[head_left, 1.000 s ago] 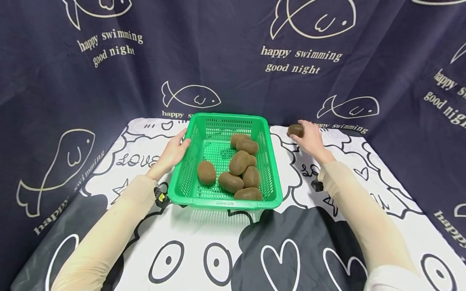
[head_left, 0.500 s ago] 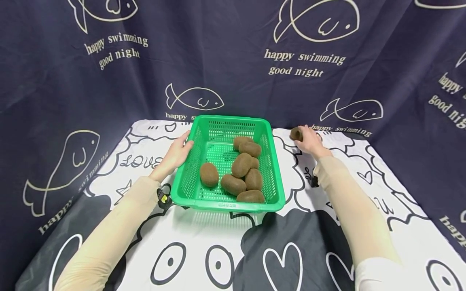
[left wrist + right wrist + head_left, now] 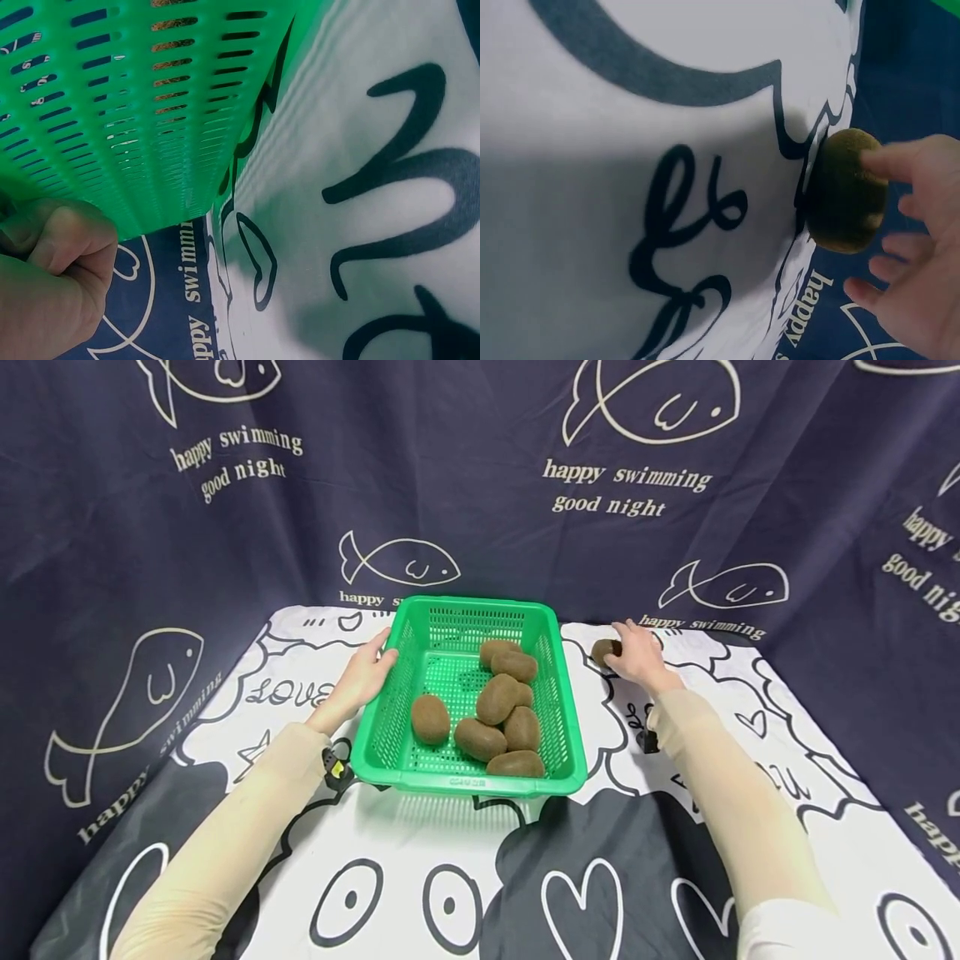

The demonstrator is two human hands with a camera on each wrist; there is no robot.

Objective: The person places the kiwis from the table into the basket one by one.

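In the head view, a green plastic basket (image 3: 468, 783) holds several brown kiwis (image 3: 481, 739), most of them toward its right side. My left hand (image 3: 365, 675) grips the basket's left rim; the left wrist view has its curled fingers (image 3: 71, 240) against the slotted wall. Right of the basket, a single kiwi (image 3: 604, 652) lies on the patterned cloth near the back edge. Beside it is my right hand (image 3: 637, 653). The right wrist view shows one digit touching this kiwi (image 3: 846, 191) while the other fingers are loosely bent and apart from it.
A white cloth (image 3: 405, 835) with black drawings covers the table. Behind it hangs a dark blue curtain (image 3: 480, 485) with fish and lettering, close to the table's back edge. A small black and yellow printed patch (image 3: 335, 766) lies by the left wrist.
The single kiwi has shifted a little toward me and leftward beside my right hand, whose fingers have loosened around it. My left hand stays on the basket. The head view has tilted slightly.
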